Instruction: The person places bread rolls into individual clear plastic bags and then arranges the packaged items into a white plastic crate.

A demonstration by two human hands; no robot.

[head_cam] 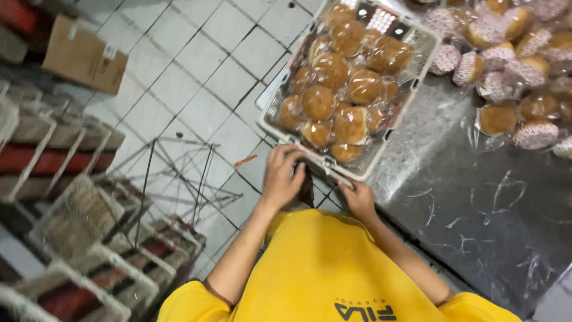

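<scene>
A white plastic basket [424, 56] full of round brown buns [348, 89] in clear wrappers rests half on the edge of a steel table [476, 214] and juts out over the floor. My left hand [281, 176] is closed on the basket's near rim at its left corner. Further right along the same rim, my right hand [359, 200] grips it too. Both arms reach out from my yellow shirt [322, 274].
More wrapped buns [512, 65], some in red-patterned paper cups, lie loose on the table at the upper right. Stacked white baskets [77, 238] stand at the left on the tiled floor. A wire rack [179, 173] and a cardboard box [83, 56] are nearby.
</scene>
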